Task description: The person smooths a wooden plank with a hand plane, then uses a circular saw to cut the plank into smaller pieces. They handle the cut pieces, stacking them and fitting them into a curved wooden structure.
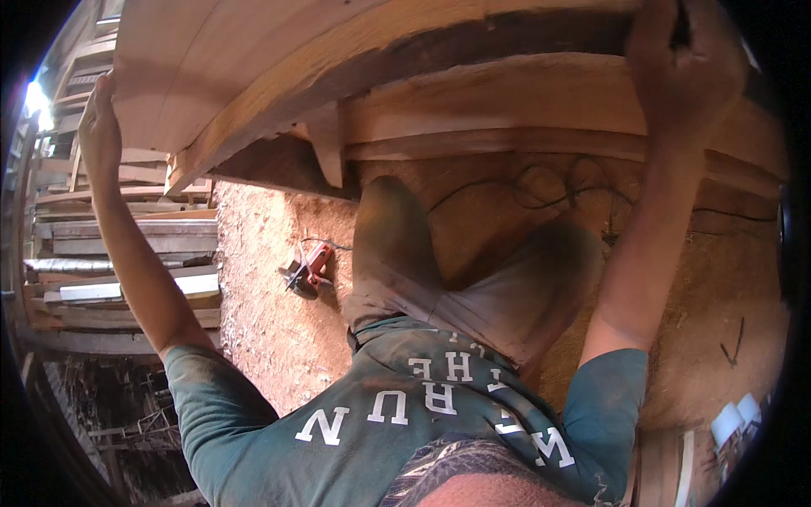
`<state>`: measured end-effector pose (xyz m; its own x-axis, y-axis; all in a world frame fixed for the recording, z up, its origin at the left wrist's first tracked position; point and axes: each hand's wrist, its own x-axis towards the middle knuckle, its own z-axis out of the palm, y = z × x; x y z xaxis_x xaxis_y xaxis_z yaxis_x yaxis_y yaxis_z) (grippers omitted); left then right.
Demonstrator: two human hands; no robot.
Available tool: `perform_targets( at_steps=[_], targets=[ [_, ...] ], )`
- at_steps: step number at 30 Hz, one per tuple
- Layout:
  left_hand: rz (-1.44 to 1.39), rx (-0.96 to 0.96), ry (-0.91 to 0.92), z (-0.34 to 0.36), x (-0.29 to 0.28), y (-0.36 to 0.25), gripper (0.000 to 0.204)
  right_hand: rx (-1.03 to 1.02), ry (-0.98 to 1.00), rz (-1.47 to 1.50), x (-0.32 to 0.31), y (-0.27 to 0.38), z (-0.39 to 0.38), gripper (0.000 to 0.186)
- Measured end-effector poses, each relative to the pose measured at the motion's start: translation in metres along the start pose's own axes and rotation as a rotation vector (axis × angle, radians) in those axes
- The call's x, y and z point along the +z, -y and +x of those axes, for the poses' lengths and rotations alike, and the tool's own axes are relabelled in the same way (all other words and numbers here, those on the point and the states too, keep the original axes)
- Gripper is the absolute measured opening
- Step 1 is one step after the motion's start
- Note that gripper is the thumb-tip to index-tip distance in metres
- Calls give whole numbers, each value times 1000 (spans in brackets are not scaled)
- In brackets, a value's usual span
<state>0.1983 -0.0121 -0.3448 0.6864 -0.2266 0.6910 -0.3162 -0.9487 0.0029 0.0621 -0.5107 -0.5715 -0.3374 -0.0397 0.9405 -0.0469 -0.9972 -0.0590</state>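
Note:
A large pale wooden panel (194, 63) with a thick curved edge spans the top of the view, tilted over my knees. My left hand (101, 135) grips its left end, with the fingertips partly hidden at the edge. Over at the upper right, my right hand (688, 72) is closed on the panel's near edge; what its fingers touch on the far side is hidden. Beneath the panel stand a curved wooden rail (498, 145) and a short tapered wooden bracket (327, 144).
A red power tool (312, 269) with a dark guard lies on the dusty floor left of my legs. Its black cord (541, 198) loops behind my knees. Stacked planks (127, 245) line the left side. Some boards (667, 465) lie at the lower right.

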Motion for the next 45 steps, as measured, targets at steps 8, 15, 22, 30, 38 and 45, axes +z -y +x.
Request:
perform_targets(
  at_steps=[8, 15, 22, 30, 38, 45],
  targets=[
    [-41, -12, -4, -9, 11, -23, 58, 99, 370, 139, -34, -13, 18, 21],
    [-136, -67, -46, -17, 17, -31, 50, 106, 443, 117, -42, -28, 15, 17],
    [-320, -77, -258, -7, 27, -39, 51, 78, 350, 125, -26, -28, 12, 17],
    [-317, 145, -273, 70, 20, -101, 51, 133, 586, -24, -46, -22, 25, 6],
    [-327, 290, 10, 71, 12, -104, 43, 345, 923, -33, -53, -11, 58, 8],
    [-674, 185, 709, -58, -115, -224, 55, 731, 1323, 115, -42, -7, 150, 12]
  ],
)
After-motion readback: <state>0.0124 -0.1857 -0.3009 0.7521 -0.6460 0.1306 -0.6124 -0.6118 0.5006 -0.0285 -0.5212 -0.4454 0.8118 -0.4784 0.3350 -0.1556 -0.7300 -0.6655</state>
